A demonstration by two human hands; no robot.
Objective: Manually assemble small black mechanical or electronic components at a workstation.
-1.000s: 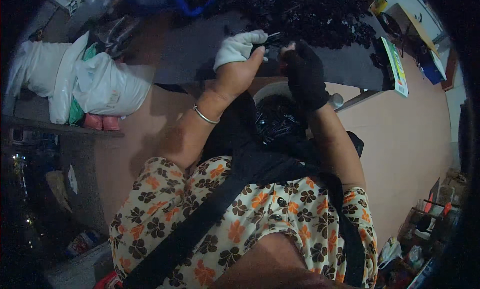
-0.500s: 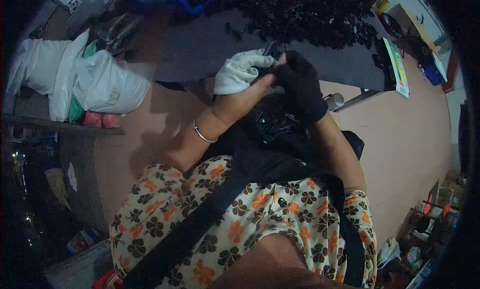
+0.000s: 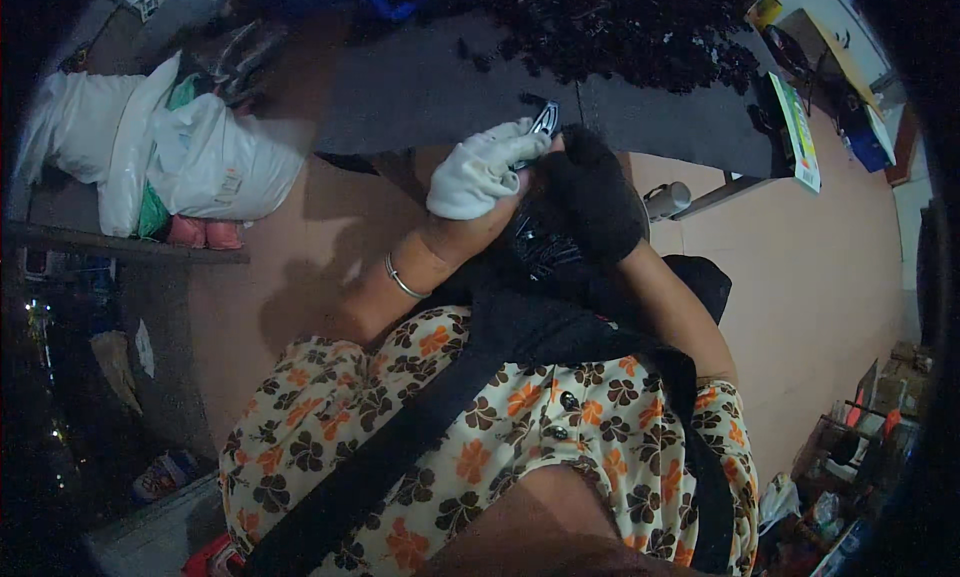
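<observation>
My left hand [image 3: 475, 177], in a white glove, is closed on a dark, shiny snap hair clip [image 3: 545, 119] that sticks up past its fingertips. Against it on the right is my right hand [image 3: 597, 192], in a black glove, with a bare fingertip beside the clip. Its fingers are curled, and what they hold is hidden. Below both hands, several dark, shiny clips [image 3: 545, 245] lie on the black cloth in my lap.
A dark-covered table [image 3: 390, 97] stands ahead, with a large heap of small black pieces [image 3: 640, 37] on it. White plastic bags [image 3: 225, 167] sit on a shelf at the left. A grey tube end [image 3: 668, 199] shows under the table's edge, and a green-and-white packet [image 3: 793, 132] is at the right.
My hands have come slightly lower and my left wrist has turned. The hair clip now points up and shows more plainly above the white glove.
</observation>
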